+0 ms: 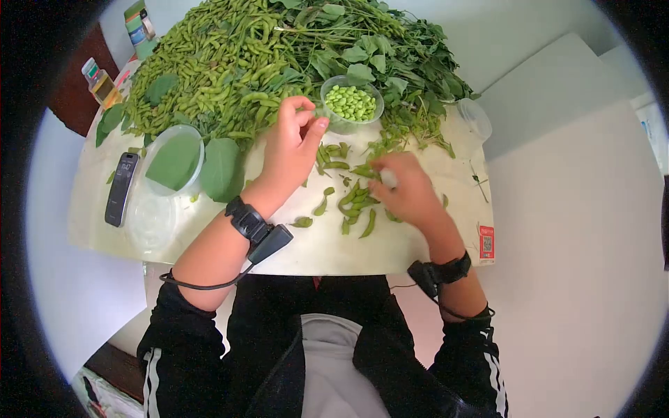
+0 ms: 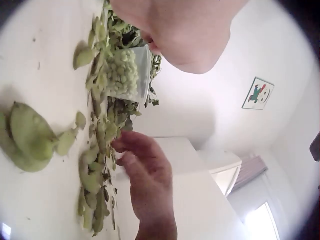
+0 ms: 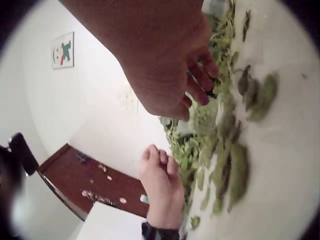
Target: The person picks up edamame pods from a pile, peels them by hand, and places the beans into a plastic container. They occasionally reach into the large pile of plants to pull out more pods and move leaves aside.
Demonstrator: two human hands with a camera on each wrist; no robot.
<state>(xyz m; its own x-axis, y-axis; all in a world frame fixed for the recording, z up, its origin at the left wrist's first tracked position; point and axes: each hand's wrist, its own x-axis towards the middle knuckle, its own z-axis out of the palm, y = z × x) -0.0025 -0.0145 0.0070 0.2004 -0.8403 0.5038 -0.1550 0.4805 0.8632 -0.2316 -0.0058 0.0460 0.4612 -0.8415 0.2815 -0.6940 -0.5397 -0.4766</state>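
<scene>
My left hand [image 1: 293, 143] hovers just left of a clear cup [image 1: 352, 104] of shelled green beans, its fingers loosely curled; I see nothing in it. The same hand [image 3: 160, 182] shows its fingers gathered and bare in the right wrist view. My right hand [image 1: 404, 187] lies low on the table over a small scatter of edamame pods [image 1: 352, 202]. Its fingertips [image 3: 200, 82] curl round a pod at the edge of that scatter. The left wrist view shows the right hand's fingertips [image 2: 125, 147] among the pods, with the cup [image 2: 125, 75] behind.
A big heap of pods and leafy stalks [image 1: 279, 49] covers the table's far half. A phone [image 1: 122, 187], a clear tub with a leaf [image 1: 174, 160] and a lid [image 1: 150, 219] lie at left. An empty cup [image 1: 477, 118] stands at right. The table's near edge [image 1: 313, 268] is by my lap.
</scene>
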